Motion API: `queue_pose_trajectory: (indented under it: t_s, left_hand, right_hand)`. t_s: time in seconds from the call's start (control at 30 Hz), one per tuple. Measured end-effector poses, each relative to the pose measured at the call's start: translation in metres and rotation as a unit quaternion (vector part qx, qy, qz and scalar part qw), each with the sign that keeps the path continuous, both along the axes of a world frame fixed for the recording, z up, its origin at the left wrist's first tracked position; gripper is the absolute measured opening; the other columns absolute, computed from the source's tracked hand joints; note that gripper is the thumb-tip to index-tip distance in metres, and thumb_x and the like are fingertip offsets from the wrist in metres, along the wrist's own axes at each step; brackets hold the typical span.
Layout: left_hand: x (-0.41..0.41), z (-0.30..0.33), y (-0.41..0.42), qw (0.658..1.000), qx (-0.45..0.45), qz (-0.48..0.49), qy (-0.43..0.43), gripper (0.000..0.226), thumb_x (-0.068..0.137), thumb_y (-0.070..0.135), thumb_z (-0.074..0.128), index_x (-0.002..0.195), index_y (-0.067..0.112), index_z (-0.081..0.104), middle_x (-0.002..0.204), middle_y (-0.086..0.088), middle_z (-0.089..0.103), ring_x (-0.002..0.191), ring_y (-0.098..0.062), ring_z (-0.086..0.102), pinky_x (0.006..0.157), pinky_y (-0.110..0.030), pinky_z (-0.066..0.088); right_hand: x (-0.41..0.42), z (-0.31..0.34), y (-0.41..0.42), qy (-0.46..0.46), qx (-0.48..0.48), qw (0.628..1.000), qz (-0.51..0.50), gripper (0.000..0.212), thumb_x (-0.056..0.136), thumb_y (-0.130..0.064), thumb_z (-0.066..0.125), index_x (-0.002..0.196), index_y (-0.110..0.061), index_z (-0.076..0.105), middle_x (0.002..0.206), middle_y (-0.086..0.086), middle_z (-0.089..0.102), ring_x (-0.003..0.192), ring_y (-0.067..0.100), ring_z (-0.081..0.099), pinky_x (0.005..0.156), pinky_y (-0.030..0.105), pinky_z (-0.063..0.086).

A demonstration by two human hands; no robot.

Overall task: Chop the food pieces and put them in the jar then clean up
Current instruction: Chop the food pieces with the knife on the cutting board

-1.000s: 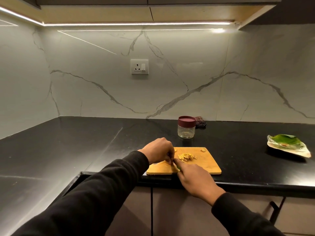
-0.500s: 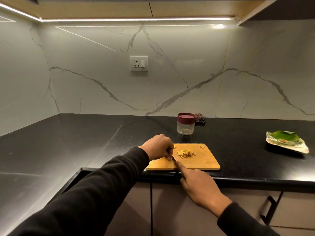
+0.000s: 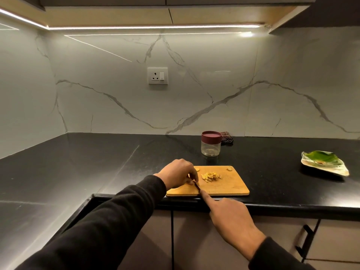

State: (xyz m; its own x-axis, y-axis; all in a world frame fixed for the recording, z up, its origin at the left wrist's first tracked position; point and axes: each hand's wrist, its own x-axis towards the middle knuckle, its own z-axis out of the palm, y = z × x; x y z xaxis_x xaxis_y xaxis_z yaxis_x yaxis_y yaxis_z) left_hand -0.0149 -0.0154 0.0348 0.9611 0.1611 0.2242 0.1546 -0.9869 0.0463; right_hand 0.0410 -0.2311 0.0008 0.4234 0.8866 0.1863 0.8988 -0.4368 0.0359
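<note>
**Small, light pieces under a short blade**

Because the food pieces (image 3: 212, 176) are thin, pale slivers heaped at the middle of the cutting board (image 3: 231, 187), they look light and dry enough to scatter at a nudge, so they are probably best gathered by scooping or pinching the heap together, or by tipping the board, not picked up singly. A whole piece (image 3: 229, 168) near the board's far edge and another (image 3: 197, 169) just past the left knuckles look firmer and rounded, likely to roll under the knife (image 3: 197, 186) unless pinned at the sides.

The left hand (image 3: 178, 173) rests on the board's left part with its fingers curled down, apparently pinning a small piece at the fingertips; the piece itself is too hidden to make out. The right hand (image 3: 229, 215) is at the counter's near edge, forefinger stretched along the knife's back and the other fingers folded round the handle. The blade tip meets the left fingertips, so the cut is made very close to them. The chopped heap lies just right of the left hand, beyond the knife.

The jar (image 3: 210, 143) stands behind the board, well apart from both hands, its lid on.
</note>
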Motion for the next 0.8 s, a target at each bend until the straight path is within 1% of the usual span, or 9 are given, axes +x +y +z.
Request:
queue_pose_trajectory:
  t_s: [0.1,0.23,0.3,0.4,0.47,0.53,0.63,0.73,0.8]
  left_hand:
    - [-0.005,-0.008,0.001,1.000,0.010,-0.015,-0.012,0.031,0.094,0.010,0.066,0.118,0.030,0.073,0.116,0.007,0.064,0.098,-0.006,0.062,0.090,-0.024,0.055]
    - [-0.006,-0.016,0.002,1.000,0.013,-0.026,0.000,0.043,0.098,0.005,0.059,0.133,0.030,0.063,0.123,0.006,0.055,0.102,-0.007,0.056,0.094,-0.021,0.051]
    - [-0.005,-0.017,0.002,1.000,0.016,-0.025,-0.005,0.049,0.098,0.005,0.058,0.140,0.029,0.056,0.128,0.004,0.054,0.107,-0.009,0.056,0.096,-0.019,0.048]
    - [-0.006,-0.019,0.003,0.999,-0.003,-0.010,-0.030,0.053,0.097,0.008,0.061,0.145,0.029,0.050,0.125,0.004,0.059,0.108,-0.011,0.059,0.096,-0.026,0.051]
    - [-0.007,-0.020,0.003,0.998,-0.034,0.002,-0.054,0.049,0.096,0.012,0.063,0.141,0.029,0.052,0.117,0.007,0.064,0.104,-0.009,0.061,0.095,-0.026,0.052]
    - [-0.011,-0.023,0.004,0.995,-0.061,0.007,-0.077,0.037,0.096,0.014,0.064,0.129,0.026,0.058,0.111,0.009,0.066,0.100,-0.007,0.062,0.093,-0.028,0.054]
    - [-0.016,-0.027,0.006,0.992,-0.065,0.001,-0.106,0.016,0.095,0.015,0.067,0.109,0.022,0.071,0.107,0.008,0.069,0.096,-0.007,0.064,0.091,-0.027,0.054]
    - [-0.017,-0.027,0.007,0.991,-0.074,0.003,-0.115,0.012,0.093,0.016,0.070,0.100,0.023,0.076,0.104,0.009,0.071,0.094,-0.004,0.064,0.090,-0.020,0.053]
    - [-0.016,-0.024,0.007,0.991,-0.075,0.006,-0.110,0.011,0.092,0.018,0.071,0.099,0.024,0.076,0.104,0.009,0.071,0.092,-0.003,0.064,0.089,-0.017,0.052]
  right_hand:
    - [-0.001,-0.002,0.000,0.009,0.010,1.000,0.002,0.067,0.108,-0.027,0.041,0.160,-0.038,0.000,0.083,-0.003,0.048,0.073,0.015,0.049,0.066,0.033,0.043]
    - [-0.001,-0.004,-0.001,0.017,0.017,1.000,0.004,0.065,0.108,-0.032,0.039,0.159,-0.039,0.000,0.085,-0.003,0.048,0.074,0.015,0.050,0.069,0.032,0.046]
    - [-0.001,-0.004,-0.001,0.019,0.018,1.000,0.004,0.064,0.108,-0.033,0.038,0.159,-0.039,0.001,0.087,-0.002,0.050,0.075,0.015,0.050,0.070,0.032,0.046]
    - [0.001,-0.002,-0.002,0.031,0.027,0.999,0.002,0.063,0.108,-0.034,0.036,0.159,-0.041,0.000,0.088,-0.004,0.050,0.075,0.014,0.049,0.069,0.031,0.043]
    - [0.005,-0.001,-0.003,0.045,0.044,0.998,0.004,0.061,0.108,-0.035,0.034,0.159,-0.041,0.001,0.087,-0.006,0.051,0.073,0.012,0.048,0.067,0.029,0.040]
    - [0.010,0.000,-0.006,0.060,0.062,0.996,-0.003,0.060,0.108,-0.035,0.031,0.159,-0.042,0.001,0.082,-0.008,0.052,0.069,0.009,0.048,0.065,0.027,0.040]
    - [0.016,0.001,-0.009,0.074,0.077,0.994,-0.021,0.058,0.108,-0.037,0.030,0.159,-0.042,0.002,0.076,-0.008,0.051,0.065,0.007,0.049,0.062,0.025,0.040]
    - [0.016,0.001,-0.007,0.091,0.088,0.992,-0.021,0.058,0.108,-0.037,0.031,0.159,-0.042,0.004,0.077,-0.008,0.053,0.066,0.007,0.052,0.063,0.025,0.044]
    - [0.014,0.002,-0.003,0.101,0.091,0.991,-0.015,0.057,0.108,-0.037,0.032,0.158,-0.042,0.005,0.076,-0.009,0.052,0.065,0.007,0.050,0.062,0.024,0.041]
